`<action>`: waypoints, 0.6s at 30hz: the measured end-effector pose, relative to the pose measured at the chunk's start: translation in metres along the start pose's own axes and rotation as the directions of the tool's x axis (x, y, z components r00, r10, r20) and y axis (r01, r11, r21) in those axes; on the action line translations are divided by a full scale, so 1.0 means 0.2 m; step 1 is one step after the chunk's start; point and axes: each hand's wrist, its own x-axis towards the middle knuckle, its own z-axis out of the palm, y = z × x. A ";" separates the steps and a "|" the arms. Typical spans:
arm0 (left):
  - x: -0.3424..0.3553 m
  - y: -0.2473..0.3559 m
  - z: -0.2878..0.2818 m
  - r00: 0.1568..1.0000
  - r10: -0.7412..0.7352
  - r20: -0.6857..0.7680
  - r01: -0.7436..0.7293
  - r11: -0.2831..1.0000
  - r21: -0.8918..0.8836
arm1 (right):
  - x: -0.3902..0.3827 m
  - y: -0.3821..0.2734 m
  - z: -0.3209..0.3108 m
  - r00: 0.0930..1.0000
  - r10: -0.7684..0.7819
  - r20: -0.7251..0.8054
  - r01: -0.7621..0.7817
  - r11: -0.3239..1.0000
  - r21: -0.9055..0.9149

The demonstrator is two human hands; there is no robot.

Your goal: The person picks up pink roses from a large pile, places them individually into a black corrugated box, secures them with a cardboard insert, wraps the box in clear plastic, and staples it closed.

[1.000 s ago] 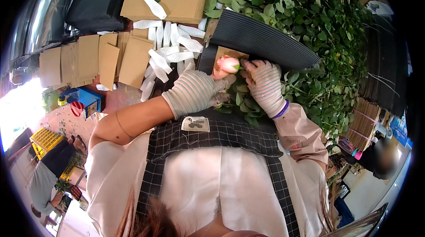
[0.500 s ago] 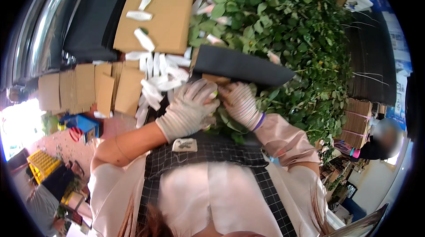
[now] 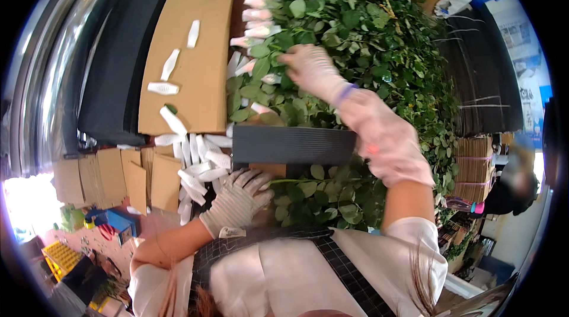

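Observation:
My left hand (image 3: 240, 198), in a pale striped glove, lies with fingers spread beside the near edge of a black corrugated sheet (image 3: 293, 145). Its fingertips are at the end of a green stem (image 3: 290, 181) whose leaves spread right; whatever is under the palm is hidden. My right hand (image 3: 311, 69), gloved too, is stretched out over a big heap of leafy stems (image 3: 355, 38). Its slightly blurred fingers point left among leaves, near pinkish flower heads in white mesh sleeves (image 3: 258, 15). Whether they grip a stem cannot be made out.
Loose white mesh sleeves (image 3: 204, 166) are piled left of the black sheet. More lie on a brown cardboard stack (image 3: 195, 74), with black sheets (image 3: 118, 68) beyond. Folded cardboard pieces (image 3: 163, 183) stand at left. Tied cardboard bundles (image 3: 474, 166) are at right, near another person (image 3: 512, 192).
My right hand has left the spot beside my left hand and reached forward over the leafy heap. My left hand's fingers have spread. A leafy stem now shows before the black sheet.

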 end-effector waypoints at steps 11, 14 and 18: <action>-0.01 0.01 -0.05 0.988 -0.092 0.120 0.104 0.990 -0.092 | -0.29 -0.03 -0.10 0.977 -0.013 -0.214 0.116 0.869 0.480; -0.01 0.03 -0.05 0.982 -0.080 0.172 0.093 0.993 -0.069 | -0.58 0.18 -0.65 0.713 0.501 -0.490 -0.011 0.707 0.707; 0.01 0.05 -0.08 1.000 0.002 0.018 -0.002 0.999 -0.041 | -1.01 0.44 -1.23 0.142 0.309 -0.940 0.211 0.919 0.334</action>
